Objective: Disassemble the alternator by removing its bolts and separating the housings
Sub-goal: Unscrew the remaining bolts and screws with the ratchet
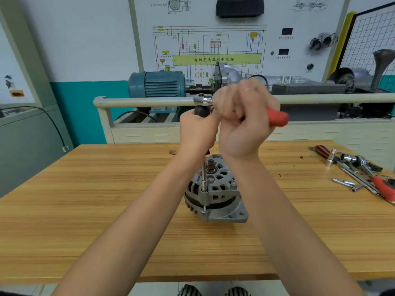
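My right hand (245, 122) is fisted around the red-handled chrome ratchet wrench (275, 117), handle sticking out to the right, so I get leverage for turning. Slightly blurred, likely mid-swing. My left hand (197, 131) is wrapped around the black upper part of the long steel extension bar (204, 176) just under the ratchet head (203, 100); I judge that grip is there to keep the bar plumb so the socket doesn't slip off. The bar runs straight down from my hands to the grey cast-aluminium alternator (215, 189), socket end seated on a through-bolt (204, 208) at the housing's near-left edge; the bolt's lower shank shows between the two housing halves.

The alternator stands on its end on the light wooden tabletop (85, 210), shaft end up, mounting flange at the bottom toward me, roughly centre of the tabletop, directly below my hands. Standing it this way puts the bolt heads on top where the tool can reach. Both housings look joined, no gap seen, so I judge the task is in the bolt-removal stage. How many bolts are already out I cannot tell.

Far right on the tabletop, well apart from the alternator: a heap of spare chrome sockets, bars and a red-handled tool (359, 171), within reach for swapping. Behind the tabletop, a blue electric motor (158, 84) on a training rig in front of a wiring-diagram wall board (209, 50).
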Demonstrator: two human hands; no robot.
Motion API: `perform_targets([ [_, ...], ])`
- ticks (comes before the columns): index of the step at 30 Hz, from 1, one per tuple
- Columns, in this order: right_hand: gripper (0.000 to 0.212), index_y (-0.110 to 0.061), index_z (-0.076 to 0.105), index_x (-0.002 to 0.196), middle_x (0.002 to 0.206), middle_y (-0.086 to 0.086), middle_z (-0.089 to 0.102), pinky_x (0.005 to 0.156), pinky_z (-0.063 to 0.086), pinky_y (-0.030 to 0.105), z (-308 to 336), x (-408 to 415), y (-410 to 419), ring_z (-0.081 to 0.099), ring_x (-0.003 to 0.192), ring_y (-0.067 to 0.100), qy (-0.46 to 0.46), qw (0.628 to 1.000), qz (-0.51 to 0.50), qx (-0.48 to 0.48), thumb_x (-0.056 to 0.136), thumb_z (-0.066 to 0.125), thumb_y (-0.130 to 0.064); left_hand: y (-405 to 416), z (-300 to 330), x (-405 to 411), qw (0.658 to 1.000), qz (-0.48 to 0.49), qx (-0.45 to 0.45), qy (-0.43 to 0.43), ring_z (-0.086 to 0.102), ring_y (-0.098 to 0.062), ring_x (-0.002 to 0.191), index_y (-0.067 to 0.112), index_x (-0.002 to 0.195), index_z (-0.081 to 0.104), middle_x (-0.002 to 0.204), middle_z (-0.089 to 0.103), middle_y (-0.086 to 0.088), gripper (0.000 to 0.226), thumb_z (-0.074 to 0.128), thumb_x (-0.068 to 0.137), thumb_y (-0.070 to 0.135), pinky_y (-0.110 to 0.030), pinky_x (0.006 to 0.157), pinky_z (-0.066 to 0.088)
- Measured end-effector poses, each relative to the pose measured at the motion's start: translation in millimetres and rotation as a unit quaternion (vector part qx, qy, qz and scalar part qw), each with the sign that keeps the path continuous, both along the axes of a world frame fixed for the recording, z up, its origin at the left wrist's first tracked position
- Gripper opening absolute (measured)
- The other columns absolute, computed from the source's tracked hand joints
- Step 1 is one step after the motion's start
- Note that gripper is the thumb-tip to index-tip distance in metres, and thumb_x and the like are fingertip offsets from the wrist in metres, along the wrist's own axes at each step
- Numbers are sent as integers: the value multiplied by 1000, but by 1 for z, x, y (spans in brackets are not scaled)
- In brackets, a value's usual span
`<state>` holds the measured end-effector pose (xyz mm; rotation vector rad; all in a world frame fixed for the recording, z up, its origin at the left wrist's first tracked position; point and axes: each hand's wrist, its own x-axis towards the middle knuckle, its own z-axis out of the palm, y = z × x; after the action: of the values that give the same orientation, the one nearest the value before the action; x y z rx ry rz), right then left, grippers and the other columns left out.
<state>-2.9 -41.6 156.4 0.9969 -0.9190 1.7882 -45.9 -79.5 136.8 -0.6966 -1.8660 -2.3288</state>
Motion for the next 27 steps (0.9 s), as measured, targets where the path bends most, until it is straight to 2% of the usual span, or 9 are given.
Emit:
perform_targets([
  [3,44,-22,33,41,36,-7,22,44,20,25,9,-2,26,14,38,10,-73,986,126,-84,82,38,-10,-13,2,-7,993,-114,-13,-6,24,-12,37,17,54,36,42,30,3,41,56,82,-5,-19,39,21],
  [7,39,-15,34,40,32,-3,23,41,20,22,10,-10,48,7,41,12,-166,912,306,-217,78,38,-14,-22,4,-15,954,-294,-45,20,26,-11,33,16,51,43,40,34,3,34,59,78,4,-19,40,26],
  [10,37,-15,34,40,32,-3,22,41,19,21,10,-12,52,6,41,12,-167,902,312,-247,78,39,-14,-20,7,-15,939,-341,-52,-8,20,-7,29,17,48,38,36,28,6,37,55,79,8,-15,37,19],
  [14,44,-17,36,42,35,-4,23,45,23,25,4,-2,37,11,41,14,-113,959,199,-170,85,35,-12,-13,6,-12,973,-224,-51,-21,13,-7,30,21,44,31,36,21,7,50,51,85,-1,-13,36,15],
  [17,37,-21,38,50,40,-6,30,49,20,30,-1,5,12,21,41,11,-28,997,19,-64,84,41,-7,-4,4,-3,998,-60,-29,-14,21,-13,35,16,54,34,41,29,2,41,53,85,-2,-16,37,19],
  [19,27,-25,40,60,53,-11,37,50,22,29,-8,8,-6,29,46,8,23,987,-158,18,82,44,-9,1,0,0,998,47,-29,20,37,-19,49,11,62,44,54,44,-6,30,55,88,2,-23,44,34],
  [21,30,-24,33,56,60,-14,37,49,27,22,-15,9,-17,33,45,6,31,965,-251,69,82,41,-12,3,-3,2,995,77,-16,54,48,-16,57,15,65,47,61,53,1,30,54,91,4,-25,56,43],
  [24,32,-22,34,52,57,-14,37,49,24,21,-12,8,-13,30,44,2,35,976,-210,47,80,42,-11,0,-4,0,998,28,1,56,41,-16,56,17,61,38,58,42,-5,32,57,85,6,-27,53,33],
  [27,39,-23,31,46,40,-6,22,48,19,26,3,4,12,20,39,8,-13,999,0,-33,80,41,-7,-10,-2,-7,997,-81,-4,15,24,-10,37,17,54,34,42,30,3,41,56,82,-3,-18,41,22],
])
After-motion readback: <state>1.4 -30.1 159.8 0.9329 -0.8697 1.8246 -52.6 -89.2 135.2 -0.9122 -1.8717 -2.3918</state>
